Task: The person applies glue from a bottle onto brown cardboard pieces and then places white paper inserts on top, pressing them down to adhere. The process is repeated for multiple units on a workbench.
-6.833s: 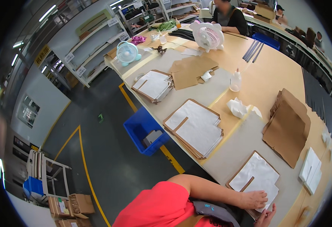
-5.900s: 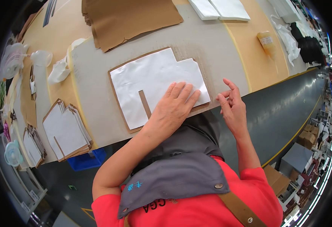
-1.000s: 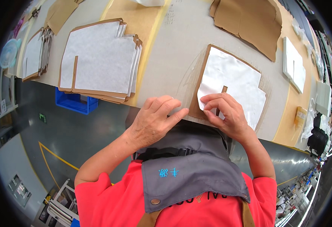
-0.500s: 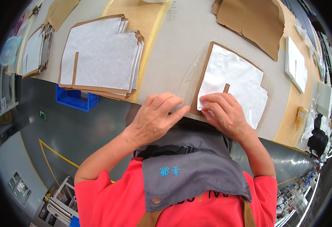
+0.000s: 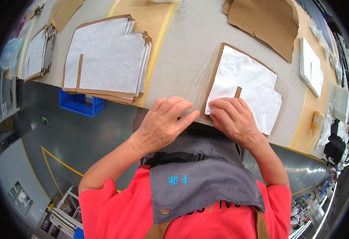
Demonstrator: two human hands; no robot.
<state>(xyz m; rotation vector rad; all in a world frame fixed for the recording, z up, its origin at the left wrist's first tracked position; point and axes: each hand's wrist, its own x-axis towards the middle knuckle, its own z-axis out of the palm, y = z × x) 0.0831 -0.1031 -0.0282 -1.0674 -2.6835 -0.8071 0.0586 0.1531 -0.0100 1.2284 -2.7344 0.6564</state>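
A glossy white sheet (image 5: 254, 89) with a notched corner lies on a brown leather-like piece (image 5: 213, 75) of similar outline, which shows as a border and through a narrow slot. My right hand (image 5: 236, 119) pinches the white sheet's near left corner, thumb and fingertips pressed together; what sits right under the fingertips is hidden. My left hand (image 5: 164, 121) hovers by the table's front edge, fingers loosely bent and thumb apart from them, holding nothing that I can see. Its thumb tip comes close to the brown piece's near left corner.
Left on the table (image 5: 174, 75) is a stack of white-faced brown pieces (image 5: 107, 59), with another stack (image 5: 34, 55) beyond. Brown sheets (image 5: 262, 24) lie at the far right, near white panels (image 5: 310, 67) and a yellowish bottle (image 5: 317, 121). Below the edge stands a blue bin (image 5: 81, 104).
My right hand's fingertips have drawn closer together at the sheet's corner, and the hand has shifted slightly left. My left hand has stayed almost still.
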